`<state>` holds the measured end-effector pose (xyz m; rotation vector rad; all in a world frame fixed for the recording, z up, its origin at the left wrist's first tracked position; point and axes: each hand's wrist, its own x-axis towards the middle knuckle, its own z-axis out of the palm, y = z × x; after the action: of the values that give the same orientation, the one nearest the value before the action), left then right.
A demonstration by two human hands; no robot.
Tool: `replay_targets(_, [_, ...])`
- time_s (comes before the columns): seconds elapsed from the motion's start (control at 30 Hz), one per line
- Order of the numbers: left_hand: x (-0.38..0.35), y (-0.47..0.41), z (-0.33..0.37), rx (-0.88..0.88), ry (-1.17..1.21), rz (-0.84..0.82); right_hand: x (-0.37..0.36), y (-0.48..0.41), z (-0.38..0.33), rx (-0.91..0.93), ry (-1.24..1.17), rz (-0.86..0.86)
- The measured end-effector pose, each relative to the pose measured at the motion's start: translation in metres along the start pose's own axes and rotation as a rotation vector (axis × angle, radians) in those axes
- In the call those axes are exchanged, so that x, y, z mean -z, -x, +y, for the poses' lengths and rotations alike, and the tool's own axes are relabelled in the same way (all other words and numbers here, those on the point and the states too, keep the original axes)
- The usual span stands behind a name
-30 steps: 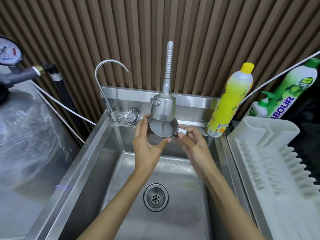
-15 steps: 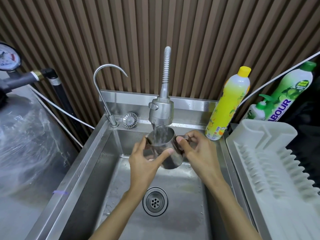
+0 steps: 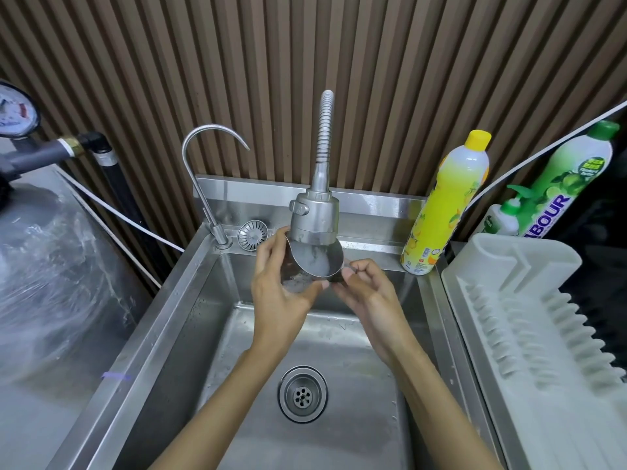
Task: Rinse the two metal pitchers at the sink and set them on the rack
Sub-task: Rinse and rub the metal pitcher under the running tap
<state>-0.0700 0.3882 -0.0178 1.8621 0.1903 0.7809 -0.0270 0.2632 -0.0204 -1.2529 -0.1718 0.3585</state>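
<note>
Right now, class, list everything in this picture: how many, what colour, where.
sink: one, steel, centre
drain: one, steel, sink floor
spray faucet: one, silver, above the sink's back
metal pitcher: one, silver, tilted under the spray faucet
gooseneck tap: one, silver, sink's back left corner
strainer plug: one, silver, ledge beside that tap
dish rack: one, white, right of the sink
yellow bottle: one, yellow, ledge right of the faucet
green bottle: one, green, behind the dish rack
pump bottle: one, white with green pump, beside the green bottle
pressure gauge: one, white-faced, far left
left hand: one, grips the pitcher's body
right hand: one, fingers pinch its handle
</note>
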Motion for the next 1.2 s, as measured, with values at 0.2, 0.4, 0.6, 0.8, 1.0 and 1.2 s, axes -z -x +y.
replay_targets(0.2, [0.001,0.011,0.007,0.146,-0.061,0.071,-0.005,0.007,-0.013,0.004,0.29,0.132])
replay_targets(0.4, [0.002,0.013,-0.003,0.277,-0.015,-0.1,-0.013,0.02,-0.041,0.144,0.934,0.304])
replay_targets(0.6, [-0.01,0.005,-0.009,0.319,0.24,-0.138,-0.015,0.017,-0.038,0.18,0.668,0.252])
replay_targets(0.8, [-0.009,-0.003,-0.001,0.078,0.052,0.02,-0.005,0.003,-0.016,-0.022,0.19,0.066])
replay_targets(1.0, [0.011,0.002,0.009,0.082,-0.111,0.046,-0.007,0.007,-0.015,0.025,0.362,0.088])
replay_targets(1.2, [0.011,0.017,0.007,0.217,-0.162,0.025,-0.011,0.014,-0.038,0.126,0.908,0.203])
